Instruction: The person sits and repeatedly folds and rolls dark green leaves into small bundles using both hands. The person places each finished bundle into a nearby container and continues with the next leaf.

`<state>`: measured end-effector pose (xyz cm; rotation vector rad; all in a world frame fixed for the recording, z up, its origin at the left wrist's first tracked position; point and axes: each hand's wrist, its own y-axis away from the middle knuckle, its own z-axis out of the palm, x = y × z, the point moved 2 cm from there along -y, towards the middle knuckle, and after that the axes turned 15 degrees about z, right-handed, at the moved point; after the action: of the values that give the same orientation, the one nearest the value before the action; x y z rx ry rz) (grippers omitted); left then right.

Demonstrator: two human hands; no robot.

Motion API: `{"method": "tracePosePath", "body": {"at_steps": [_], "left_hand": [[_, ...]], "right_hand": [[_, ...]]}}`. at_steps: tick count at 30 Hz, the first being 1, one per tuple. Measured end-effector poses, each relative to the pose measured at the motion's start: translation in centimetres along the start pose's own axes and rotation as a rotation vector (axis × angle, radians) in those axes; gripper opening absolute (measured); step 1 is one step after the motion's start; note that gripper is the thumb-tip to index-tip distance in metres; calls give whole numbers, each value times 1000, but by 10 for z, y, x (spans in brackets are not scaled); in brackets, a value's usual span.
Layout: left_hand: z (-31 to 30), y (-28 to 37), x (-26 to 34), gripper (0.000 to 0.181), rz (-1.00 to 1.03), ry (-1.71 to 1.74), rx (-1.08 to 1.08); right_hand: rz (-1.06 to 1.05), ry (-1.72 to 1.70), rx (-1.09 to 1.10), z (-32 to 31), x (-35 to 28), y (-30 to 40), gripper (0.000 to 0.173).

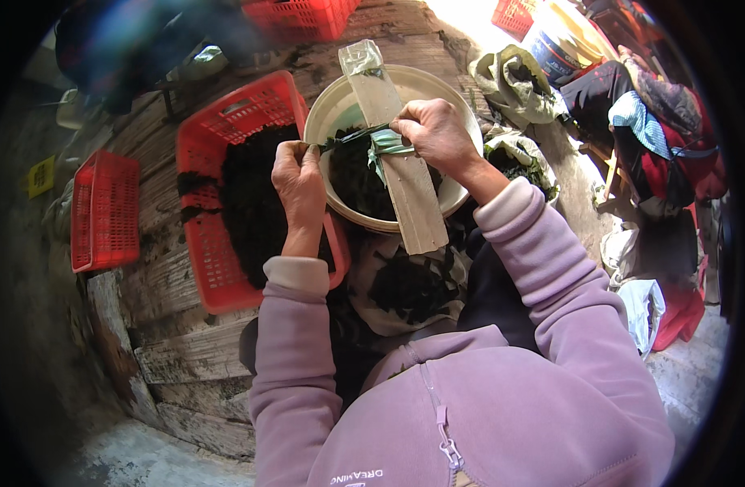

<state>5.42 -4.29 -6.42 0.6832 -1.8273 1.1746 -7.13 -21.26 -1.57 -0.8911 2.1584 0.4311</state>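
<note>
A dark, narrow leafy strip (355, 136), perhaps seaweed, stretches between my two hands. My left hand (299, 176) pinches its left end between thumb and fingers, at the left rim of a white plastic bucket (464, 109). Its other end is pinched by my right hand (436, 134), above a wooden board (415, 201) that lies across the bucket. Green plastic strip (389, 143) is wrapped around the board beside my right fingers. Clear plastic (360, 56) covers the board's far end. Dark leafy material (363, 182) lies inside the bucket.
A red plastic basket (211, 277) holding a dark heap stands left of the bucket, with another red basket (104, 210) farther left. An open sack (409, 289) with dark pieces sits below the bucket. More sacks (512, 85) stand at right, near a seated person (658, 128).
</note>
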Motion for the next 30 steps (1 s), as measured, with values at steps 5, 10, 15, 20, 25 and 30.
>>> {"method": "tracePosePath", "body": {"at_steps": [5, 10, 15, 20, 25, 30], "left_hand": [[37, 10, -22, 8, 63, -411, -133], [37, 7, -26, 9, 19, -366, -67], [21, -13, -21, 7, 70, 6, 95], [44, -6, -25, 4, 348, -994, -314], [56, 6, -40, 12, 426, -1051, -592], [51, 11, -36, 16, 333, -829, -611]], "right_hand": [[127, 82, 16, 16, 16, -15, 20], [237, -43, -24, 16, 23, -11, 21], [133, -46, 5, 16, 23, -8, 20], [262, -96, -83, 18, 27, -15, 21], [300, -167, -107, 18, 27, -15, 21], [320, -501, 38, -24, 48, -3, 15]]}}
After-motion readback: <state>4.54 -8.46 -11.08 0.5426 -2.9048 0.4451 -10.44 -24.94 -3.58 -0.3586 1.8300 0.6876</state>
